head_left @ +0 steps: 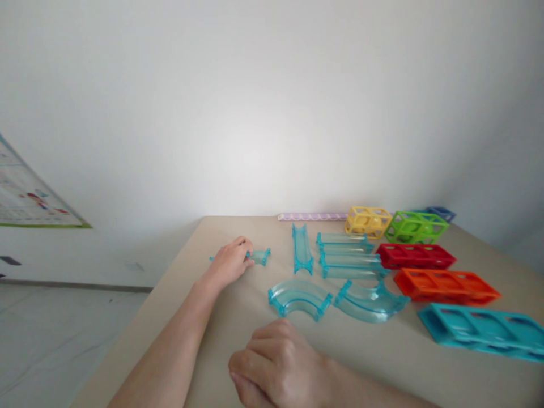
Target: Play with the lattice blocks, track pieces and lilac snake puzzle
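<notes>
My left hand [233, 262] is at the far left part of the table, its fingers closed over a translucent blue track piece [260, 257]. One end of that piece sticks out to the right of the hand and a small tip shows on the left; its middle is hidden. Nearer to me, my right hand [280, 362] is curled into a fist with nothing showing in it. Just beyond the fist lies a curved translucent track piece [300, 292], with a second curved piece [374, 303] to its right. A straight track piece [302, 249] lies lengthwise to the right of my left hand.
Several straight track pieces [346, 260] lie side by side. On the right are red [414, 256], orange [448, 285] and teal [488, 330] frame blocks. Yellow [368, 221] and green [416, 228] frames stand behind, near a purple patterned strip [312, 216] along the wall.
</notes>
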Motion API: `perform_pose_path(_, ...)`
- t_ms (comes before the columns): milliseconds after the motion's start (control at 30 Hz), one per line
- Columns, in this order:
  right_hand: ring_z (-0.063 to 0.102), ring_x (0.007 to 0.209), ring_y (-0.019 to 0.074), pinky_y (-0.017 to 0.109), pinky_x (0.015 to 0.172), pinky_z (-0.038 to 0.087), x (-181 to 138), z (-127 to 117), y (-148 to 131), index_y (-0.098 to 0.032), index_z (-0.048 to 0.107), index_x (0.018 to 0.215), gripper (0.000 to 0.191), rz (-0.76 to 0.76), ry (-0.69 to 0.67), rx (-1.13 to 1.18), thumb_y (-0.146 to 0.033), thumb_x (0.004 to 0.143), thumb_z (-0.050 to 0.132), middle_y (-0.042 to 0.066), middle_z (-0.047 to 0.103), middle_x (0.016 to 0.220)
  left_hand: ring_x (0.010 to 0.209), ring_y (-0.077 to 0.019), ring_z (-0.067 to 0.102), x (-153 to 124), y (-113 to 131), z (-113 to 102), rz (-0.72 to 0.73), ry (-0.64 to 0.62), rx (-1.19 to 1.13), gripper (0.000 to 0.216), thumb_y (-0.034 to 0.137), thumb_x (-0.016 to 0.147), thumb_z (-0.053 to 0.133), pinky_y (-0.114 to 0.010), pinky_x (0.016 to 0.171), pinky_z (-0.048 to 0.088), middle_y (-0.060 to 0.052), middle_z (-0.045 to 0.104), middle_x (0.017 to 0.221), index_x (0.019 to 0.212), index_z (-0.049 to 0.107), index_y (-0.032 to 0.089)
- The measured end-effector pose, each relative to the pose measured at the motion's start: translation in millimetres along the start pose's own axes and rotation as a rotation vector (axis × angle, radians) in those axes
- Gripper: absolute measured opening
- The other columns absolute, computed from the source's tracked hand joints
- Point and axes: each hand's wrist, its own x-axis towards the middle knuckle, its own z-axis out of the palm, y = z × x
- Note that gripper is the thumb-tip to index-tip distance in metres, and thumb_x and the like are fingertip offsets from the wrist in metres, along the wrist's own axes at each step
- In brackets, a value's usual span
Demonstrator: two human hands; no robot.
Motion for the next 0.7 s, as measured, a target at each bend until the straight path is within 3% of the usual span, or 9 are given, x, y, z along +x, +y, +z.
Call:
perform_pose_path(167,0.041,0.042,0.0105,0.026,0.046,0.027,1.8,-1.3,-0.6,-0.019,0.052,0.067,0.016,0.005,0.028,0.017,-0.016,0.083,0.05,-0.004,0.048,0.049,0.081,-0.0183,0.062,-3.0,-2.0,-6.0,-0.011,-0.03,0.025,0.008,0.026,0.074,0.066,-0.028,0.077,0.047,-0.003,0.062,0.093,0.079,0.06,0.022)
perform_pose_path(300,0.042,0.043,0.0105,0.026,0.046,0.028,-0.1,3.0,0.4,-0.019,0.052,0.068,0.015,-0.009,0.027,0.022,-0.017,0.083,0.05,-0.004,0.049,0.05,0.082,-0.0205,0.061,-3.8,-2.2,-8.8,-0.091,-0.008,0.022,0.019,0.038,0.073,0.069,-0.03,0.079,0.048,-0.004,0.061,0.09,0.078,0.063,0.021)
perform_pose_path(400,0.042,0.043,0.0105,0.026,0.046,0.028,-0.6,4.1,0.3,-0.019,0.052,0.068,0.015,-0.006,0.021,0.021,-0.017,0.083,0.05,-0.004,0.049,0.05,0.088,-0.02,0.062,-4.5,-1.4,-6.1,-0.058,0.036,-0.004,0.027,0.035,0.078,0.067,-0.031,0.086,0.047,-0.004,0.058,0.104,0.103,0.064,0.025)
perform_pose_path(500,0.04,0.043,0.0102,0.027,0.046,0.026,1.0,2.2,-0.8,-0.019,0.051,0.066,0.017,-0.002,0.03,0.027,-0.016,0.082,0.05,-0.004,0.048,0.049,0.091,-0.0197,0.064,-5.2,0.9,-0.1,0.037,-0.028,0.049,0.04,0.027,0.086,0.058,-0.033,0.088,0.047,-0.005,0.049,0.125,0.124,0.056,0.037)
perform_pose_path(567,0.038,0.043,0.01,0.027,0.046,0.026,2.1,0.8,-1.5,-0.019,0.051,0.064,0.019,-0.005,0.032,0.031,-0.016,0.083,0.05,-0.004,0.047,0.048,0.091,-0.0215,0.065,-5.0,3.1,3.2,0.057,-0.085,0.105,0.038,0.027,0.088,0.054,-0.035,0.086,0.047,-0.005,0.049,0.127,0.123,0.057,0.04)
perform_pose_path(700,0.038,0.045,0.0107,0.028,0.047,0.026,2.0,0.6,-2.0,-0.019,0.052,0.066,0.017,0.007,0.023,0.031,-0.017,0.083,0.051,-0.004,0.047,0.05,0.092,-0.0234,0.065,-3.8,4.9,1.7,0.052,-0.102,0.13,0.024,0.028,0.086,0.057,-0.033,0.082,0.047,-0.004,0.06,0.107,0.108,0.063,0.033)
